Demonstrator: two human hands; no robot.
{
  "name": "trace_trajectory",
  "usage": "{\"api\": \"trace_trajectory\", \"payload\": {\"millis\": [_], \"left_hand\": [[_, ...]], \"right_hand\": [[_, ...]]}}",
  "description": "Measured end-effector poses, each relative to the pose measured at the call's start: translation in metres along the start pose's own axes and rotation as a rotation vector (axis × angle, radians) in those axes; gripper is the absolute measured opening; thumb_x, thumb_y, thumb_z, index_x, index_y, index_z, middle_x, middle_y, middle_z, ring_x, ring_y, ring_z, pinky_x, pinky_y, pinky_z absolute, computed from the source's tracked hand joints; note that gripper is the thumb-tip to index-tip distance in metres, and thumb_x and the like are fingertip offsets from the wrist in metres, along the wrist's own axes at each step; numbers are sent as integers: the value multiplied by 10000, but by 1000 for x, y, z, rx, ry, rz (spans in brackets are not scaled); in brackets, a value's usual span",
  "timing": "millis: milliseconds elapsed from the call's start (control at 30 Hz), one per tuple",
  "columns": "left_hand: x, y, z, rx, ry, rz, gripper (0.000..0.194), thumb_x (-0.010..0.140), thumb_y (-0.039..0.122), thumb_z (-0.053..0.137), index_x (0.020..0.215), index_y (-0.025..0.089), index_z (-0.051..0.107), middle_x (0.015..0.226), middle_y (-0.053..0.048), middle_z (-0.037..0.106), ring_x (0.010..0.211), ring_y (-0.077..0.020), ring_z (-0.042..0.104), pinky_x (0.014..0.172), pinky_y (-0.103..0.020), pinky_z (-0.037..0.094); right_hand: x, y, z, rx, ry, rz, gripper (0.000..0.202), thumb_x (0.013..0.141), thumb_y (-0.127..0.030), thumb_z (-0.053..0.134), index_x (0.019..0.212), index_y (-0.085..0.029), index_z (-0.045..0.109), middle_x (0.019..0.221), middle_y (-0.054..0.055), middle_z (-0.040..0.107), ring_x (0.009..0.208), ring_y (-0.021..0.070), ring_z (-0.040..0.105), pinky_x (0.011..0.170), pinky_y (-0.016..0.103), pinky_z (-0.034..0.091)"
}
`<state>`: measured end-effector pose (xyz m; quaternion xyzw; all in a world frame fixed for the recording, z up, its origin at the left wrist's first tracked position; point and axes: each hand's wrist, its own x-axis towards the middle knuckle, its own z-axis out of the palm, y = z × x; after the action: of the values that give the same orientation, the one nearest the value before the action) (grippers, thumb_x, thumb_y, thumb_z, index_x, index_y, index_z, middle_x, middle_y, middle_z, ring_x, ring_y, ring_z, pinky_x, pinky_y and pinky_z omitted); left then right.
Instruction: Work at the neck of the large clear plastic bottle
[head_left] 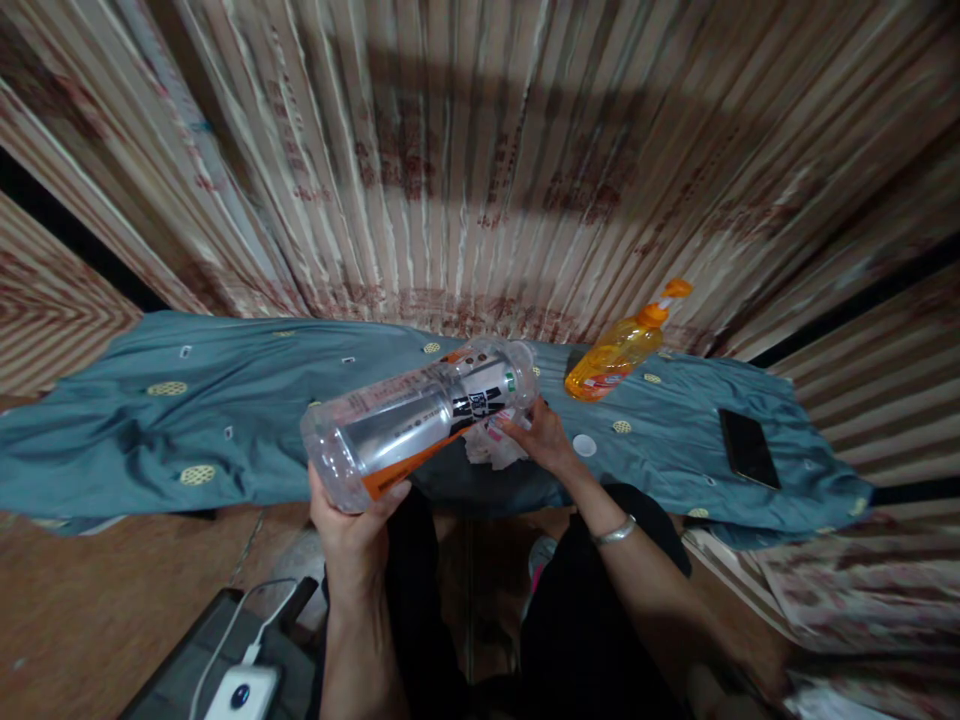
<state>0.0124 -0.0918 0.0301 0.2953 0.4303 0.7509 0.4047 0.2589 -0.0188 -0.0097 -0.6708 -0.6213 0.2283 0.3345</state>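
While my left fingers and right fingers clamp the bottle near its ends, its label is still on; handling looks unfinished.

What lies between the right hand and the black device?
In the head view, a white disc lies there on the patterned cloth, between the right hand and the black device.
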Motion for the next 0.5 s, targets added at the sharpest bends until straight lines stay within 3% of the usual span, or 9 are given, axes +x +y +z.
{"api": "trace_trajectory", "payload": {"millis": [300,500], "left_hand": [[-1,3,1,-14,-26,10,883,423,242,960,1243,210,634,1041,-51,700,949,-213,695,903,-319,551],[1,-1,-4,14,-49,21,895,434,269,965,1257,201,618,1094,-73,688,994,-245,686,927,-365,548]], "right_hand": [[1,5,2,-17,8,-15,525,764,-478,723,1155,-165,566,1056,141,746,965,304,718,845,424,556],[1,4,1,-12,-1,-4,523,764,-486,714,1148,-163,567,1048,135,743,952,302,715,839,436,552]]}}
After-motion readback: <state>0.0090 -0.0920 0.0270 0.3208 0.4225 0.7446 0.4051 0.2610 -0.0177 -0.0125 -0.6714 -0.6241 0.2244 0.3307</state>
